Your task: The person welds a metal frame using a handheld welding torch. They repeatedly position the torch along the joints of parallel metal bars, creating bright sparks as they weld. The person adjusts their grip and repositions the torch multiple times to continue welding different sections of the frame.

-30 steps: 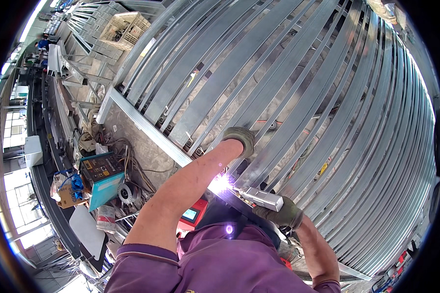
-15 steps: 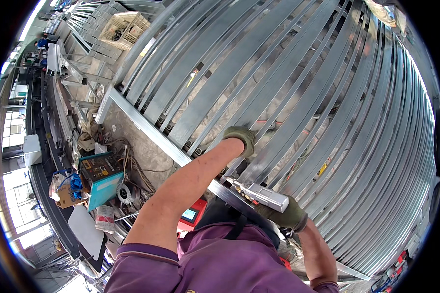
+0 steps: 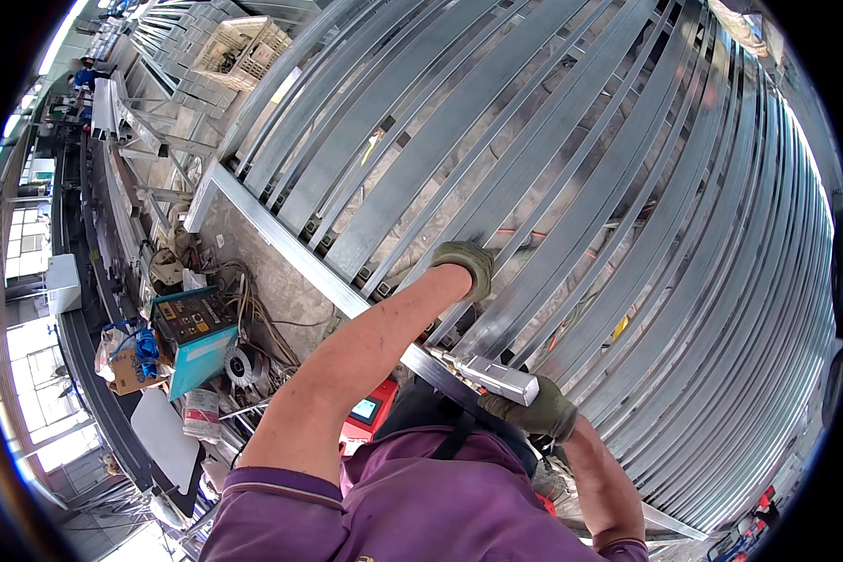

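My left hand (image 3: 465, 267), in a green work glove, is closed over one of the long galvanized metal tubes (image 3: 482, 220) of a wide slatted frame; its fingertips are partly hidden. Lower right, my gloved right hand (image 3: 540, 412) is wrapped round a silver, boxy welding gun (image 3: 501, 377). The gun's narrow nozzle end points left, close to where the tubes meet the frame's near edge rail (image 3: 347, 298). Whether the nozzle touches metal I cannot tell.
Left of the rail stand a teal control box (image 3: 199, 347), a spool (image 3: 244, 365) and tangled cables (image 3: 253, 309). A red machine with a small screen (image 3: 367, 409) is by my waist. A beige crate (image 3: 242, 53) sits at the far left.
My right hand and the welding gun have shifted slightly left. My left hand stays on the same tube, almost unmoved.
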The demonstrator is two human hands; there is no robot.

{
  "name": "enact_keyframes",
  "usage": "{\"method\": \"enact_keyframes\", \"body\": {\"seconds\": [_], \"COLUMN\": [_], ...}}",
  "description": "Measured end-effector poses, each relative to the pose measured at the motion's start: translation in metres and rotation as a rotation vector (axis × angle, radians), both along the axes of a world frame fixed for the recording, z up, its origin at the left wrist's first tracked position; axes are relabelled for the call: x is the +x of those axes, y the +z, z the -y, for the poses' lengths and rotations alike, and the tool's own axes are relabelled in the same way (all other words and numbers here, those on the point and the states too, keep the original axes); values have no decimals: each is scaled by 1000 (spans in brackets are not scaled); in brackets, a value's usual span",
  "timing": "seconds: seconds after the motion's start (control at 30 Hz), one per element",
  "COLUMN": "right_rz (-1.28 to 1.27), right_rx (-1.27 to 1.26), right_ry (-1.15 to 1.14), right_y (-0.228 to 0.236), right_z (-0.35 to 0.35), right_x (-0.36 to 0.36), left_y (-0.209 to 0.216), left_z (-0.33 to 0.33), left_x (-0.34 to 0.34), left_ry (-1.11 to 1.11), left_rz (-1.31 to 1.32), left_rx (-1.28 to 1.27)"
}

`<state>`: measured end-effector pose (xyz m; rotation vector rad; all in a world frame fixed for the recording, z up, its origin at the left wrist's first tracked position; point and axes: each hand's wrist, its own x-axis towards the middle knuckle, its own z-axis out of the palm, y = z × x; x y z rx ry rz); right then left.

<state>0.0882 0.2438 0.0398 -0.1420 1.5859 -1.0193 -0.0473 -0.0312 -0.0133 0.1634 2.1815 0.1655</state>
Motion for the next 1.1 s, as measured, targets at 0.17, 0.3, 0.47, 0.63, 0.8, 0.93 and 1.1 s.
{"method": "enact_keyframes", "body": {"seconds": [0.17,0.3,0.47,0.63,0.8,0.93,1.1], "right_rz": [31,209,85,9,14,194,57], "right_rx": [-34,-77,24,70,71,-11,4], "right_ry": [-15,-109,22,54,81,-34,1], "right_y": [-18,-47,-22,4,2,-20,24], "right_z": [-3,-9,-3,4,3,-1,12], "right_x": [9,22,8,-3,-2,6,-12], "left_y": [-2,-6,-5,-2,1,0,1], "left_z": [1,0,1,1,2,2,3], "left_x": [1,0,0,-1,-1,-1,1], "left_ry": [-2,-18,-26,-22,-5,-18,-9], "left_rz": [-15,-13,-4,5,7,14,-16], "left_rx": [1,-6,-4,-6,-7,-21,-12]}}
